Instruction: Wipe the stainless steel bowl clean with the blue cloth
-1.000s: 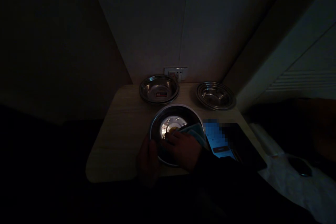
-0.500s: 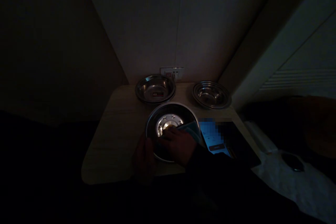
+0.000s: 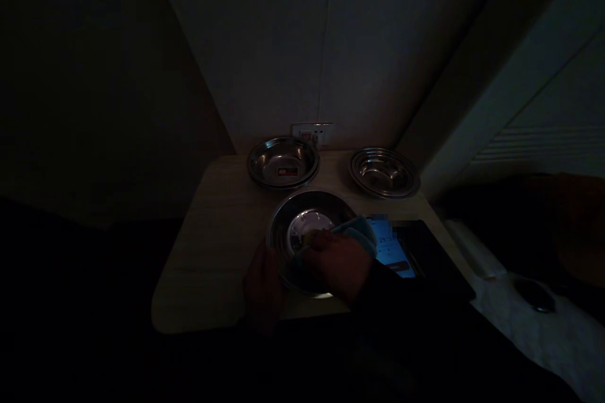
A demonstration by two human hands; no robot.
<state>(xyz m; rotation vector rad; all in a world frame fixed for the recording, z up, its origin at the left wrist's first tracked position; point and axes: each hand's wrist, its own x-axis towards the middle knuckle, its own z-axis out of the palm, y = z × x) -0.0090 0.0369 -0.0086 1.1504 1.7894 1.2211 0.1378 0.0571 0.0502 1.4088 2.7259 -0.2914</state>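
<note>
The scene is very dark. A steel plate (image 3: 293, 214) lies on a small pale wooden table (image 3: 212, 245), close to its front edge. My left hand (image 3: 261, 283) grips the plate's near-left rim. Inside the plate, my right hand (image 3: 341, 264) presses a light blue cloth (image 3: 362, 234) against the metal, fingers closed on it. A bright reflection shows at the plate's centre.
Two more steel plates stand at the back of the table, one at the left (image 3: 283, 162), one at the right (image 3: 384, 172). A lit phone screen (image 3: 392, 245) lies on a dark pad to the right. A wall socket (image 3: 312, 133) sits behind. White bedding (image 3: 543, 327) is at the right.
My right hand with the cloth has slid to the right and toward the near side of the plate. The left hand stays on the rim. The view shifted slightly.
</note>
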